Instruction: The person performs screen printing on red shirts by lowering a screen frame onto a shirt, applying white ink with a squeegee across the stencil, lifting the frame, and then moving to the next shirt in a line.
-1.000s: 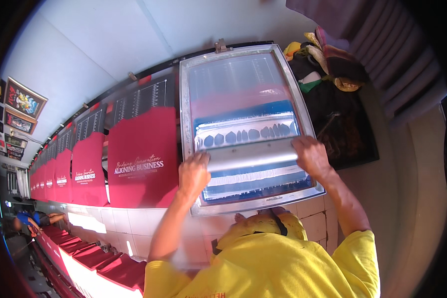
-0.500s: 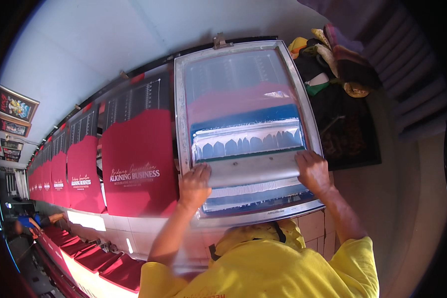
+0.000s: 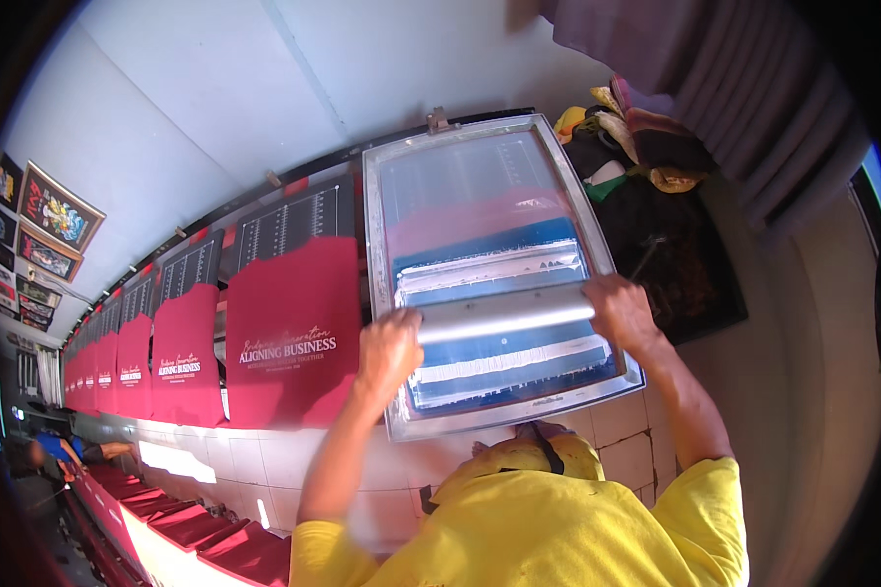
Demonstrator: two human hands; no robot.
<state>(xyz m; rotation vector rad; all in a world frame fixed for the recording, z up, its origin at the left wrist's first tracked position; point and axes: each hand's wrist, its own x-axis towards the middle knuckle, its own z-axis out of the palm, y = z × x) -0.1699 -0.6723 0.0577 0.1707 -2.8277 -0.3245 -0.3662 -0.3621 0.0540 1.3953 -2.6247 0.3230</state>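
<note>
A silver-grey squeegee (image 3: 505, 312) lies crosswise over a screen-printing frame (image 3: 373, 217) with a metal rim. My left hand (image 3: 390, 348) is wrapped round its left end. My right hand (image 3: 621, 309) grips the right end. White ink (image 3: 499, 277) lies in bands on the blue mesh beyond the squeegee. Another white ink strip (image 3: 507, 362) crosses the mesh on the near side. Through the far mesh a maroon cloth and a dark board show faintly. The squeegee's lower edge is hidden behind its body, so I cannot tell whether it touches the mesh.
To the left, maroon shirts (image 3: 294, 318) with white print lie on a row of dark boards (image 3: 297, 223). A clamp (image 3: 439, 119) stands at the frame's far edge. Heaped cloths (image 3: 646, 137) are at the far right. More maroon shirts and another person (image 3: 64, 452) are at the lower left.
The squeegee's face has tilted, and its dark edge strip no longer shows. The arched film of white ink beyond it has gone, leaving narrower bands. The whole view has shifted slightly.
</note>
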